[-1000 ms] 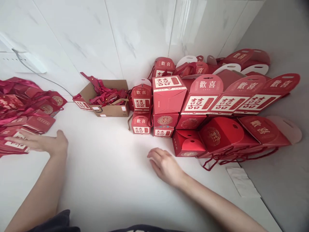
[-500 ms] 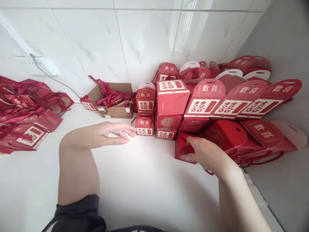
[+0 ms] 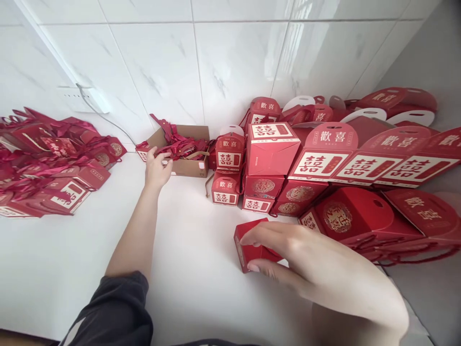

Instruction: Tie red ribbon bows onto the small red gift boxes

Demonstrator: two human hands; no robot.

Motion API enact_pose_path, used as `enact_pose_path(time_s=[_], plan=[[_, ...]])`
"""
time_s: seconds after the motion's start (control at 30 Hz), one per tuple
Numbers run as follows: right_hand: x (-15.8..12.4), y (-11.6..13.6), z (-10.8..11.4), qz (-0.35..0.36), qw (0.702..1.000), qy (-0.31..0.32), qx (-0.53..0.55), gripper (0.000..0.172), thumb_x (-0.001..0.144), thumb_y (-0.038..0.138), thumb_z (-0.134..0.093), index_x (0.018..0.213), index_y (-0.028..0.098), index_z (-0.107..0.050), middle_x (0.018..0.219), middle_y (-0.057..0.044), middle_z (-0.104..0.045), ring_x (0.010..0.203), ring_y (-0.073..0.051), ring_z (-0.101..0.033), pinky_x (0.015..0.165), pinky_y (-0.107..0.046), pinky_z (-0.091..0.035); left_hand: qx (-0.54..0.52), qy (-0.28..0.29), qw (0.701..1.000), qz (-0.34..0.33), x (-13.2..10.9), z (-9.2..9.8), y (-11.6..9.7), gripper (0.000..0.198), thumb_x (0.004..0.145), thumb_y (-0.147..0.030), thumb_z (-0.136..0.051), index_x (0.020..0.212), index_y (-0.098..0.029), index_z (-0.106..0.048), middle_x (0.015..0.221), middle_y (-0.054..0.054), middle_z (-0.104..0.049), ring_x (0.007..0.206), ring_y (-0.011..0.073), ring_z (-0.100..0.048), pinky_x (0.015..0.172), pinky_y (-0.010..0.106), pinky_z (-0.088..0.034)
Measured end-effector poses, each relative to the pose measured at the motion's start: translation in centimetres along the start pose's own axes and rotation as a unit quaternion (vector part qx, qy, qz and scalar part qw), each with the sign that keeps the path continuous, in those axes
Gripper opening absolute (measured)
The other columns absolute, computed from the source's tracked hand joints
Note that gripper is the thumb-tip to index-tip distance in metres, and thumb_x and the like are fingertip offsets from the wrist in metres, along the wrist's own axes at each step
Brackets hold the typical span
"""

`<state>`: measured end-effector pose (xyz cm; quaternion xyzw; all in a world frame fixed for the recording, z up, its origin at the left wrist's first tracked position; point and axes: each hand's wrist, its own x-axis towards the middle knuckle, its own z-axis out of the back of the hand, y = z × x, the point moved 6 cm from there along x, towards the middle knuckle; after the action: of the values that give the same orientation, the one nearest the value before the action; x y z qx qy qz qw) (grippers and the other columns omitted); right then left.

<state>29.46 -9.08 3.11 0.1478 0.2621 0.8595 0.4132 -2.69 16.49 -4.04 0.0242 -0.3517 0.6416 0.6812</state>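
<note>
Bright, soft light throughout; pale streaks of glare on the tiled wall (image 3: 234,62), upper right; the tabletop (image 3: 194,250) greys toward the bottom; the right forearm (image 3: 338,324) is shaded beneath — red boxes (image 3: 419,168) stretch at the right edge; top-right corner dark.

Small box (image 3: 252,252) partly hidden by right grip (image 3: 302,254), carton (image 3: 189,167) partly by left grip (image 3: 158,169), ribboned boxes (image 3: 59,192) cropped at left

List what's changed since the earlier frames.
Right hand took hold of the small red box and pulled it left and nearer, out of its row. Left hand went from the ribboned pile, via mid-table, to the cardboard box. Pile, cardboard box and stacked boxes stayed.
</note>
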Motion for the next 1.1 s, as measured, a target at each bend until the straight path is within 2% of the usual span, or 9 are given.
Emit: enact_pose_path(time_s=[0.17, 0.4, 0.53, 0.6, 0.73, 0.83, 0.9, 1.0, 1.1], plan=[[-0.5, -1.8, 0.4, -0.018, 0.999, -0.016, -0.029, 0.009, 0.092, 0.024, -0.057, 0.096, 0.027, -0.064, 0.086, -0.001, -0.069, 0.073, -0.018, -0.064, 0.065, -0.028, -0.049, 0.046, 0.018, 0.998, -0.039, -0.3, -0.4, 1.8, 0.043, 0.087, -0.034, -0.048, 0.121, -0.016, -0.067, 0.156, 0.008, -0.033, 0.14, 0.0318, -0.033, 0.118, 0.046, -0.026], [-1.6, -4.9, 2.1, -0.065, 0.993, -0.08, -0.06, 0.015, 0.092, 0.029, -0.055, 0.104, 0.026, -0.064, 0.088, -0.005, -0.071, 0.066, -0.019, -0.065, 0.058, -0.028, -0.049, 0.042, 0.003, 0.994, -0.101, 0.2, -0.8, -1.1, 0.035, 0.088, -0.034, -0.049, 0.116, -0.021, -0.069, 0.15, 0.007, -0.043, 0.136, 0.0329, -0.036, 0.115, 0.051, -0.026], [-1.8, -5.4, 2.4, -0.068, 0.99, -0.098, -0.071, 0.019, 0.09, 0.029, -0.058, 0.108, 0.026, -0.063, 0.09, -0.006, -0.072, 0.068, -0.02, -0.066, 0.059, -0.029, -0.05, 0.066, 0.055, 0.995, -0.05, 2.4, -2.1, -1.0, 0.045, 0.092, -0.039, -0.045, 0.124, -0.014, -0.064, 0.147, 0.013, -0.047, 0.137, 0.0346, -0.036, 0.114, 0.053, -0.027], [-1.6, -5.5, 2.4, -0.075, 0.99, -0.1, -0.073, 0.018, 0.09, 0.028, -0.056, 0.107, 0.026, -0.063, 0.09, -0.006, -0.072, 0.069, -0.021, -0.067, 0.059, -0.029, -0.05, 0.036, 0.026, 0.998, -0.038, 3.5, -1.9, -0.9, 0.049, 0.093, -0.035, -0.044, 0.134, -0.012, -0.056, 0.149, 0.013, -0.045, 0.139, 0.0316, -0.036, 0.117, 0.05, -0.026], [-1.3, -6.2, 2.4, -0.106, 0.987, -0.093, -0.07, 0.016, 0.093, 0.028, -0.053, 0.106, 0.027, -0.061, 0.09, -0.003, -0.071, 0.07, -0.019, -0.067, 0.058, -0.028, -0.049, -0.061, -0.119, 0.99, -0.038, 5.6, 1.2, -1.6, 0.046, 0.092, -0.024, -0.05, 0.135, -0.007, -0.053, 0.147, 0.01, -0.048, 0.139, 0.0215, -0.04, 0.12, 0.036, -0.026], [-1.0, -6.5, 2.5, -0.108, 0.988, -0.096, -0.061, 0.016, 0.092, 0.028, -0.055, 0.107, 0.027, -0.06, 0.09, -0.002, -0.071, 0.07, -0.018, -0.067, 0.057, -0.027, -0.049, -0.181, -0.253, 0.949, -0.046, 6.0, 5.7, -3.4, 0.04, 0.092, -0.021, -0.051, 0.125, 0.002, -0.057, 0.13, 0.012, -0.062, 0.124, 0.0174, -0.055, 0.112, 0.036, -0.039], [-0.8, -6.4, 2.6, -0.103, 0.988, -0.099, -0.053, 0.015, 0.092, 0.027, -0.054, 0.106, 0.027, -0.061, 0.091, -0.003, -0.071, 0.071, -0.018, -0.067, 0.057, -0.027, -0.048, -0.276, -0.279, 0.918, -0.06, 4.9, 8.5, -5.6, 0.04, 0.089, -0.018, -0.055, 0.124, 0.002, -0.054, 0.126, 0.011, -0.063, 0.116, 0.0174, -0.06, 0.103, 0.038, -0.048], [-0.5, -5.8, 2.9, -0.084, 0.991, -0.106, -0.018, 0.014, 0.094, 0.029, -0.052, 0.102, 0.025, -0.063, 0.092, -0.003, -0.071, 0.073, -0.017, -0.066, 0.061, -0.027, -0.05, -0.424, -0.186, 0.88, -0.105, 1.4, 10.6, -10.6, 0.04, 0.084, -0.016, -0.057, 0.123, -0.007, -0.056, 0.115, 0.003, -0.065, 0.102, 0.0148, -0.065, 0.098, 0.041, -0.051], [0.3, -5.0, 3.1, -0.045, 0.989, -0.119, 0.076, 0.015, 0.095, 0.031, -0.052, 0.099, 0.023, -0.064, 0.095, -0.003, -0.07, 0.081, -0.017, -0.067, 0.071, -0.027, -0.053, -0.521, 0.068, 0.849, -0.048, -3.7, 8.4, -15.8, 0.021, 0.08, -0.025, -0.065, 0.1, -0.021, -0.067, 0.091, -0.001, -0.068, 0.077, 0.0117, -0.066, 0.077, 0.031, -0.056]])
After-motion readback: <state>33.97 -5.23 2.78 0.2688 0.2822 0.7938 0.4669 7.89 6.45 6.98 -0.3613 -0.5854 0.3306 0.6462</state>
